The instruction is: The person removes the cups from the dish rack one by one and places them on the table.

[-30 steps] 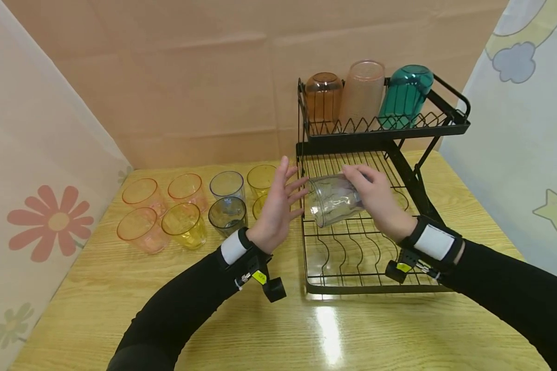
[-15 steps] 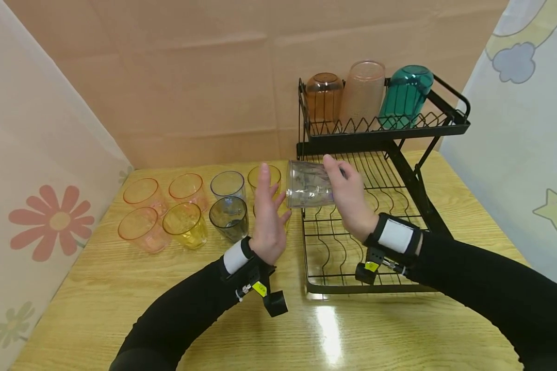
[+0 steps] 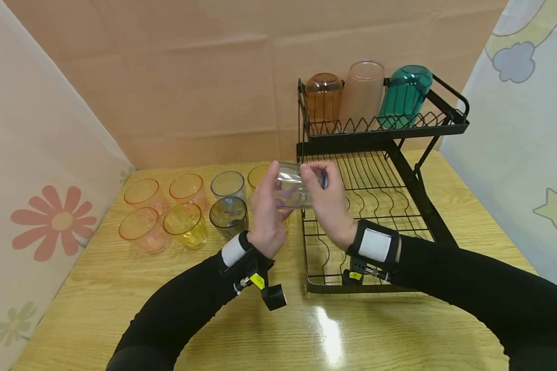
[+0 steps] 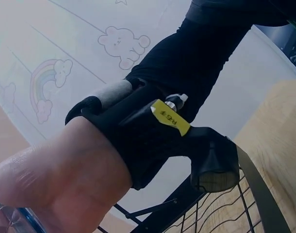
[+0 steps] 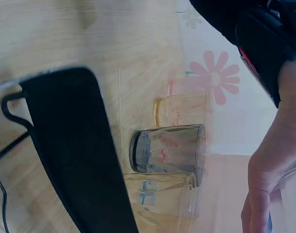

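Note:
A clear drinking glass [image 3: 289,186] lies on its side in the air between my two hands in the head view. My right hand [image 3: 329,203] grips its right end, where a blue edge shows inside the curled fingers. At the other end my left hand [image 3: 266,214] holds it, thumb on the near side and fingers mostly hidden behind. The left wrist view catches my right hand [image 4: 65,179] and a corner of the glass with its blue edge [image 4: 32,219]. In the right wrist view, my left hand [image 5: 269,170] is at the right border.
A black two-tier dish rack [image 3: 376,289] stands on the right. Its top shelf bears a brown glass [image 3: 324,98], a pale pink glass [image 3: 363,95] and a green glass [image 3: 406,98]. Several upright tinted glasses, among them a grey one [image 3: 229,219], stand in two rows on the left.
My right hand has carried the glass leftward from over the rack to my left hand. The left hand, open with fingers spread before, now holds the glass's left end.

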